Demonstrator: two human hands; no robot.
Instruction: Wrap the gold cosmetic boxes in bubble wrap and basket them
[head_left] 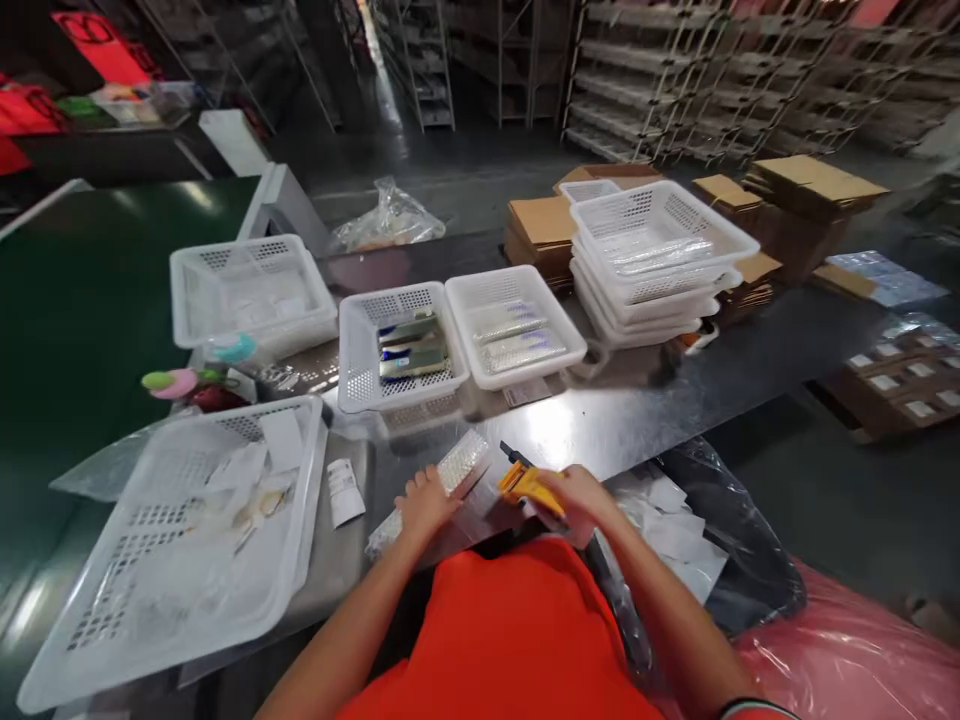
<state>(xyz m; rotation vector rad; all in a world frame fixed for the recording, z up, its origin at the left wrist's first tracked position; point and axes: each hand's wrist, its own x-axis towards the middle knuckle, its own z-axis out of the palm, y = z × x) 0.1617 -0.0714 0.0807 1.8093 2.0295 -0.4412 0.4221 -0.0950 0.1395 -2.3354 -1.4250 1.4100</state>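
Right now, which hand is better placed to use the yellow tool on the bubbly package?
Probably the right hand: it holds the yellow tool, near the bubble-wrapped package, while the left hand holds that package.

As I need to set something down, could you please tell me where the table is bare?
The metal table looks bare between the stacked white baskets and the right hand; it is crowded around the large front-left basket.

Bright glare on the metal table [592, 412], dimmer background, soft blur, stretched edges.
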